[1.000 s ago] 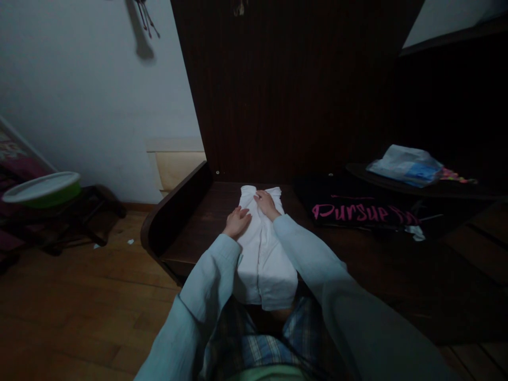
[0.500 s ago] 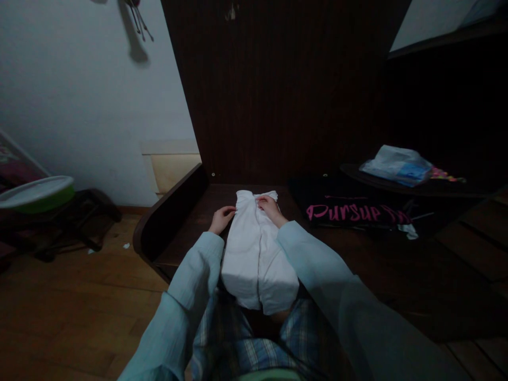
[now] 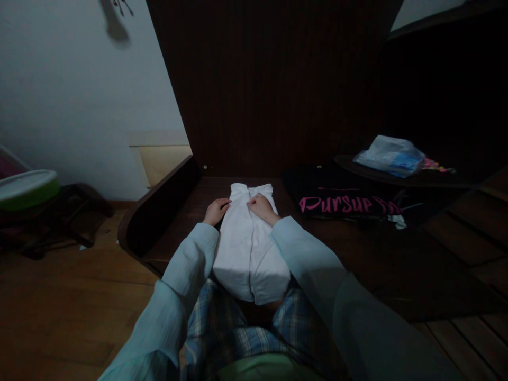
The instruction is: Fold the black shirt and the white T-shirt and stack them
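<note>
A white garment point(image 3: 236, 248) lies on the dark wooden surface with its two sides folded to a seam down the middle. Its near end hangs over the front edge by my knees. My left hand point(image 3: 216, 212) is closed at the garment's left edge, near the far end, fingertips pinching the cloth. On the right flap, by the middle seam, my right hand point(image 3: 263, 208) has its fingers bent and closed on the fabric. The tips of those fingers are partly hidden.
A black cloth with pink lettering point(image 3: 345, 205) lies to the right. Behind it, a plastic bag point(image 3: 391, 156) sits on a low curved shelf point(image 3: 357, 168). A raised wooden side point(image 3: 159, 198) bounds the left. Farther left stands a green basin with a pale lid point(image 3: 29, 193).
The whole view has shifted slightly. My right hand has slid a little toward me along the middle seam, its fingers more curled. My left hand stays at the left edge.
</note>
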